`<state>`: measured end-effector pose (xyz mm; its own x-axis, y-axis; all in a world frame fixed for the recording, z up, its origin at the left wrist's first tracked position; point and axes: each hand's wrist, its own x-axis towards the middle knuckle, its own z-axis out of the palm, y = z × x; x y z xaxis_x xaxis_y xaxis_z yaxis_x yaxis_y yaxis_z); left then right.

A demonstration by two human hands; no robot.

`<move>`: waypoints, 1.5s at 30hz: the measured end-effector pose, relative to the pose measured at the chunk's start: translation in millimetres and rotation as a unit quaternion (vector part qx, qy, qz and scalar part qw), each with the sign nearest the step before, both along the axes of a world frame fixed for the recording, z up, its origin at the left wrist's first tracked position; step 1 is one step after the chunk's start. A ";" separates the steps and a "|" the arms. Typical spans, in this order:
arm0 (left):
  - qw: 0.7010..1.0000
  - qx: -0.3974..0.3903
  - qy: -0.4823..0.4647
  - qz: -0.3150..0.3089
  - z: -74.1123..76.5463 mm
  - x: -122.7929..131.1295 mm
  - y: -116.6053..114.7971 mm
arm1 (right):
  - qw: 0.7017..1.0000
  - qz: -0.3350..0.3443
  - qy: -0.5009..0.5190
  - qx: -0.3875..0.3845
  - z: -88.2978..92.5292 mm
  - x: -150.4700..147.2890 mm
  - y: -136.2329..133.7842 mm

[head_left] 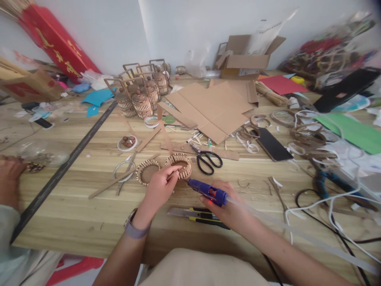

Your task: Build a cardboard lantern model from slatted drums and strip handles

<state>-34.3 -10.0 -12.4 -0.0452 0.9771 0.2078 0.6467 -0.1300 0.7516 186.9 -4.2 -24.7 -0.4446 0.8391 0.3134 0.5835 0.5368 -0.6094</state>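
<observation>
My left hand (162, 180) is closed, thumb and fingers pinched at the near rim of a small round basket (186, 163) walled with short wooden sticks. Its fingertips cover part of that wall. In my right hand (229, 202) is a blue hot glue gun (205, 190), its nozzle pointing left, close beside the basket. A long clear glue stick (268, 216) trails from the gun's back end. A second stick-edged ring (146, 172) lies just left of the basket. Black-handled scissors (210, 161) lie beyond the gun, and utility knives (202, 214) lie below it.
Cardboard sheets (211, 107), finished little baskets with handles (143, 99) and a dish of brown beads (127, 143) stand farther back. A phone (272, 145), tape rolls and white cables (330, 198) crowd the right. Another person's hand (10, 174) rests at far left.
</observation>
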 end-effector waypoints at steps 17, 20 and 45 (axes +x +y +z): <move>1.000 -0.009 0.005 0.004 0.3 -1.1 -0.7 | 0.996 0.013 -0.059 0.059 -5.1 -1.1 -2.3; 1.000 -0.011 0.006 0.001 0.8 -1.1 -1.0 | 0.996 0.014 -0.061 0.060 -6.1 -1.5 -1.9; 1.000 -0.001 0.006 -0.001 -0.4 -1.0 -0.3 | 0.996 -0.007 -0.050 0.077 -8.6 -0.3 -3.3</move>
